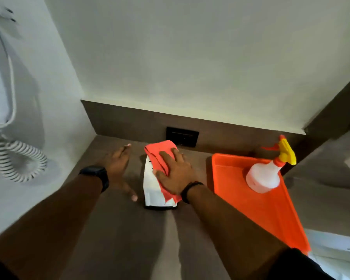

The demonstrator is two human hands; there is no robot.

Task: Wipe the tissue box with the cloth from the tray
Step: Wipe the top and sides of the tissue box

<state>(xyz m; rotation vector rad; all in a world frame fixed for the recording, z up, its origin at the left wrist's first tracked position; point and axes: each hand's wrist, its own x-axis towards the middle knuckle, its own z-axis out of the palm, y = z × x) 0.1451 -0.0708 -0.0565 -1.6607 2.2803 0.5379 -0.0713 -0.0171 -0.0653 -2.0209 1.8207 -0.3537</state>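
Observation:
A white tissue box [152,188] with a dark base stands on the brown counter, in the middle of the view. A red cloth [159,156] lies folded over its top and right side. My right hand [175,174] presses flat on the cloth, fingers spread, thumb against the box's top. My left hand [118,168] hovers just left of the box, open, fingers apart, not touching it. The orange tray [271,215] lies to the right of the box.
A white spray bottle [265,176] with a yellow and orange trigger stands in the tray's far corner. A dark wall socket [182,136] sits behind the box. A coiled white cord [20,164] hangs on the left wall. Walls close the counter at back and left.

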